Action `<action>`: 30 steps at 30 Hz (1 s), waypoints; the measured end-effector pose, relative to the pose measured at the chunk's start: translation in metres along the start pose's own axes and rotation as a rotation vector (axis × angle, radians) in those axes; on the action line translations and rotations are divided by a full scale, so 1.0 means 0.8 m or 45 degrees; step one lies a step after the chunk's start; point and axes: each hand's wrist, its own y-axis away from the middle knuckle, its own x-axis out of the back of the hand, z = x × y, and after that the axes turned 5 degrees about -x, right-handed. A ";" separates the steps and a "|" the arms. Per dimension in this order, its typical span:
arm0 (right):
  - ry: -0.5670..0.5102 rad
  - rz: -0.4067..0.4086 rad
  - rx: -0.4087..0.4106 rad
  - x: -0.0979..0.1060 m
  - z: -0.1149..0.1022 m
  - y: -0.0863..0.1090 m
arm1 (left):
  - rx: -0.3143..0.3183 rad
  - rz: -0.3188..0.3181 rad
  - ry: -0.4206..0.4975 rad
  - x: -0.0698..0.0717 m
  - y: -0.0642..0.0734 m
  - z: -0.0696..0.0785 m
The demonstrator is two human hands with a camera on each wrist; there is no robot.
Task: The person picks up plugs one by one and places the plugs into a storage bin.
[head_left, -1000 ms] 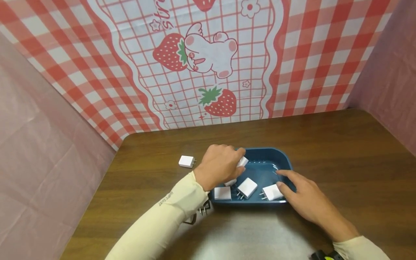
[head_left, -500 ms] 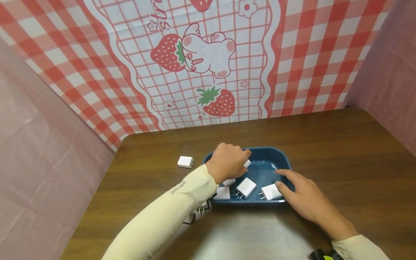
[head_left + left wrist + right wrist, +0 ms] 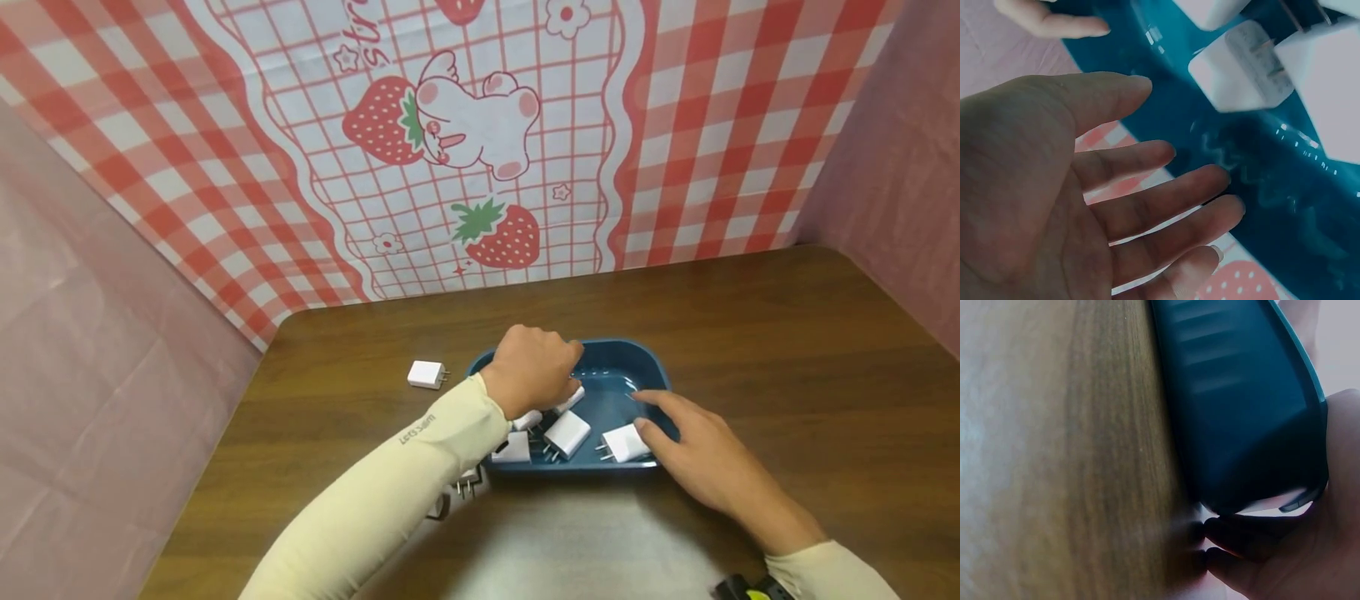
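Note:
My left hand (image 3: 531, 371) is over the back left of a blue plastic tray (image 3: 633, 354). In the left wrist view its fingers (image 3: 1166, 194) are loosely spread, with nothing in them. A white wall charger (image 3: 572, 400) lies in the tray just below that hand, beside another white charger (image 3: 567, 434) with its prongs showing. More chargers lie at the tray's left end, partly hidden by my left hand and sleeve. My right hand (image 3: 701, 450) grips the tray's right end, thumb and index finger over the rim, other fingers (image 3: 1241, 540) outside against the end wall. Its thumb overlaps a charger (image 3: 624, 442).
One white charger (image 3: 427, 374) lies on the brown wooden table (image 3: 352, 417), left of the tray. Near the tray's front left corner, a pronged plug (image 3: 467, 483) is partly hidden by my left sleeve. A checked strawberry cloth (image 3: 480, 167) hangs behind the table.
My left hand has moved right over the tray and let go of the charger it held; that charger now lies in the tray. My right hand has stayed at the tray's right end.

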 end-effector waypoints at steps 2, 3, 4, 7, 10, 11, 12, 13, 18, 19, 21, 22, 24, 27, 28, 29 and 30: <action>-0.004 -0.001 0.004 0.001 0.000 0.001 | 0.012 0.021 -0.003 0.003 0.002 -0.004; -0.007 0.001 0.009 0.001 0.000 0.001 | 0.018 0.027 -0.001 0.004 0.003 -0.005; -0.007 0.004 0.012 0.001 0.001 0.001 | 0.023 0.036 -0.001 0.004 0.004 -0.007; -0.003 0.014 0.016 0.002 0.002 0.001 | 0.037 0.074 -0.015 0.004 0.007 -0.012; 0.004 0.019 0.015 0.001 0.003 0.000 | 0.047 0.137 -0.014 0.002 0.011 -0.018; 0.006 0.019 0.015 0.001 0.003 0.000 | 0.051 0.167 -0.012 0.001 0.013 -0.020; 0.006 0.015 0.015 0.001 0.003 0.000 | 0.059 0.191 -0.004 0.000 0.015 -0.023; 0.005 0.008 0.013 0.000 0.003 0.000 | 0.066 0.222 0.002 -0.001 0.018 -0.026; 0.000 -0.010 0.008 -0.001 0.003 0.000 | 0.102 0.304 0.051 -0.009 0.029 -0.039; 0.001 -0.013 0.005 -0.001 0.003 0.000 | 0.101 0.317 0.060 -0.010 0.031 -0.041; 0.002 -0.009 0.005 -0.001 0.003 0.000 | 0.101 0.347 0.077 -0.013 0.034 -0.045; 0.004 -0.008 0.005 -0.001 0.003 0.000 | 0.104 0.365 0.082 -0.014 0.035 -0.047; 0.007 -0.004 0.008 -0.001 0.003 0.000 | 0.111 0.400 0.090 -0.017 0.038 -0.051; 0.009 -0.006 0.007 -0.001 0.003 0.001 | 0.130 0.424 0.081 -0.021 0.044 -0.057; 0.010 -0.006 0.008 -0.001 0.002 0.002 | 0.137 0.426 0.078 -0.023 0.045 -0.059; 0.011 -0.002 0.011 -0.001 0.002 0.002 | 0.142 0.424 0.075 -0.024 0.047 -0.061; 0.012 -0.002 0.011 -0.001 0.002 0.002 | 0.151 0.418 0.076 -0.026 0.049 -0.063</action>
